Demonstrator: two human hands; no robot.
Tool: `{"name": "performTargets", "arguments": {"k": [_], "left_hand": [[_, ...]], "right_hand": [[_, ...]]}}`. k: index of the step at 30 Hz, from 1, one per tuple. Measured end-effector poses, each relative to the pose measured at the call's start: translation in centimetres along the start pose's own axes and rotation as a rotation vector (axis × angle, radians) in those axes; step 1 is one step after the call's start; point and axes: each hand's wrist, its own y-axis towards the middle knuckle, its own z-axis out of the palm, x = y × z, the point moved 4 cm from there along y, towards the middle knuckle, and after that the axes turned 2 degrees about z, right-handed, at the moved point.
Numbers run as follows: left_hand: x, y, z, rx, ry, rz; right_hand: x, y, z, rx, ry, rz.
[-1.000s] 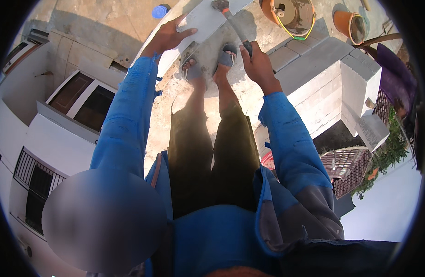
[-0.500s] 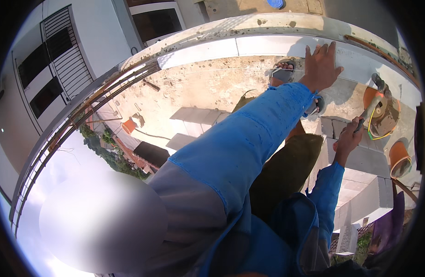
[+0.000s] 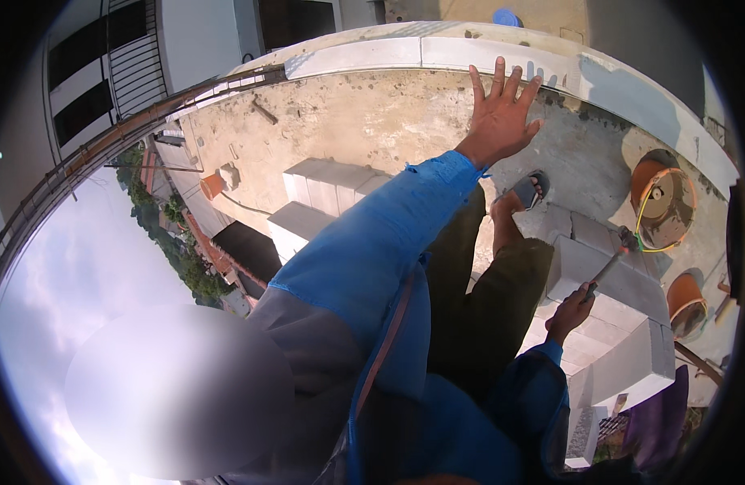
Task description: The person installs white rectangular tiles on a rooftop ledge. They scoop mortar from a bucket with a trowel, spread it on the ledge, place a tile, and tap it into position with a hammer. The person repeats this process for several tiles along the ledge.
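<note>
My left hand is open, palm down with its fingers spread, its fingertips over the near edge of a low row of white blocks. Finger shadows fall on the blocks to the right; whether the fingertips touch is hard to tell. My right hand is closed round the handle of a mallet. The mallet's small dark head points up and away, beside an orange bucket with a yellow handle and grey mix inside. Below the mallet lies a stack of pale blocks.
Another orange bucket stands at the right. More pale blocks lie on the concrete floor to the left. Long rusty steel bars run along the left edge. A blue round object lies beyond the wall.
My left hand has moved left and back toward me along the block row. My right hand has lowered the mallet toward me, bringing its head down from beside the wall.
</note>
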Motion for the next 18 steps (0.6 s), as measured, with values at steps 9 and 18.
{"name": "performTargets", "arguments": {"k": [9,18], "left_hand": [[2.5,-20.8,-0.6,0.620,0.025,-0.114],[8.9,-26.6,3.8,0.939,-0.299,-0.557]], "right_hand": [[-16.2,-7.6,-11.3,-0.168,-0.238,0.210],[-25.3,-5.6,-12.4,-0.315,-0.281,0.156]]}}
